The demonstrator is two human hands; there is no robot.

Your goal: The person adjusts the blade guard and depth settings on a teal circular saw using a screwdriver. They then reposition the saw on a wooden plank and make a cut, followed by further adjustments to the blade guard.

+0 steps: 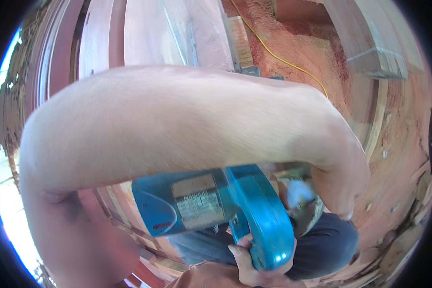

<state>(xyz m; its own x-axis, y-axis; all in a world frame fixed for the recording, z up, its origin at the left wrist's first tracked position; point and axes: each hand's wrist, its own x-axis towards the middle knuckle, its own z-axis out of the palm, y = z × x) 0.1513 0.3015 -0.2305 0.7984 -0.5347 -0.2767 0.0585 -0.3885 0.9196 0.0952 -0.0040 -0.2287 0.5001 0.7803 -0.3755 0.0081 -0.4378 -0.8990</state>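
Observation:
A blue circular saw (268,216) is held over my lap, its motor housing with a pale label (199,201) pointing left. My right hand (261,273) grips the rear of its handle from below, thumb on the left side. My left arm reaches across the view above the saw. At its end, my left hand (338,189) bends downward with curled fingers beside the saw's dull metal guard (308,216). What those fingers hold is hidden, and the left hand and forearm are somewhat blurred.
Long reddish boards (100,41) lie at the upper left. A yellow cord (283,57) runs over ground covered in reddish sawdust (312,43). A thick timber (369,43) stands at the upper right. Wood scraps (408,245) lie at the lower right, near my dark-clothed leg (328,249).

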